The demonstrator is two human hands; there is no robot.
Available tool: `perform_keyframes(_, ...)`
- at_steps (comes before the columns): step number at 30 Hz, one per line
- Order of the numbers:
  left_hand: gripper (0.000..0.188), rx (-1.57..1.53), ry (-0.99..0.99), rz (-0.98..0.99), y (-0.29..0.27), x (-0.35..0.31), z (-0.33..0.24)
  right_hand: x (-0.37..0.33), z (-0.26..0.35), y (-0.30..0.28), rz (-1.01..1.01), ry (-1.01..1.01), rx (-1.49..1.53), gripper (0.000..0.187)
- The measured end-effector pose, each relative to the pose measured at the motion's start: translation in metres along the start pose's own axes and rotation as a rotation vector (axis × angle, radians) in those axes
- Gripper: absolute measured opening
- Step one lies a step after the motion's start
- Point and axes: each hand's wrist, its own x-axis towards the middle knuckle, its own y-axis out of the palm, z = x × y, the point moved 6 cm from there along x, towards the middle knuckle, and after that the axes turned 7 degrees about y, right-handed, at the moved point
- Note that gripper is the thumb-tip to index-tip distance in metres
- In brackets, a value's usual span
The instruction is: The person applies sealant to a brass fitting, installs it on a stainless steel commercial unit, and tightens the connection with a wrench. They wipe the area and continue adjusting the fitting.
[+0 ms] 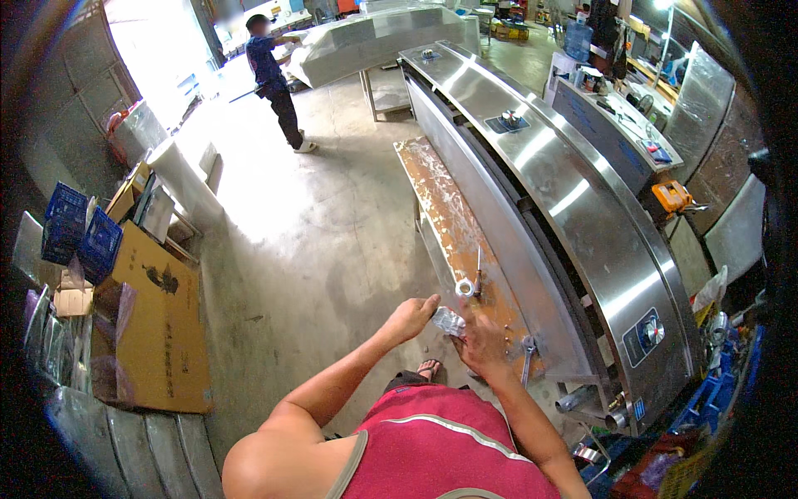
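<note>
While both hands meet over the near end of a long wooden bench point(449, 220), the left hand point(409, 318) pinches one edge of a small clear plastic bag point(449, 321) and the right hand point(484, 343) grips its other side, fingers curled around it. The bag hangs between the two hands, just above the bench's worn, paint-flecked top. Just beyond the fingers, a small roll of white tape point(465, 288) lies on the bench beside a slim metal rod point(479, 268), and a wrench point(527, 353) rests near the right wrist. A long stainless-steel counter unit point(573, 200) runs alongside the bench. Flattened cardboard point(158, 324) lies on the concrete floor point(316, 233) to the left, near blue crates point(81, 233). Another person point(278, 83) stands far off.
</note>
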Motion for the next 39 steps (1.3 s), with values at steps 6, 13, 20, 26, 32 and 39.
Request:
perform_keyframes(6,0.059,-0.034,0.250,-0.121,0.011,0.020,-0.021,-0.007,-0.029,0.011,0.078,0.372,0.562,0.107)
perform_keyframes(13,0.051,0.028,0.446,0.022,0.036,0.045,-0.032,-0.036,-0.064,0.036,0.429,0.824,1.780,0.085)
perform_keyframes(20,0.057,0.016,0.239,0.268,0.101,0.112,0.008,-0.080,-0.119,0.043,0.198,0.944,0.974,0.093)
perform_keyframes(26,0.032,0.551,0.792,0.395,0.153,0.228,0.031,-0.204,-0.128,0.002,0.329,1.207,0.441,0.084)
perform_keyframes(32,0.037,0.465,0.699,0.589,0.210,0.345,0.059,-0.368,-0.090,-0.066,0.011,1.759,0.129,0.068)
perform_keyframes(39,0.055,0.521,0.470,0.154,0.185,0.357,0.044,-0.477,-0.135,-0.238,-0.821,1.733,0.111,0.067)
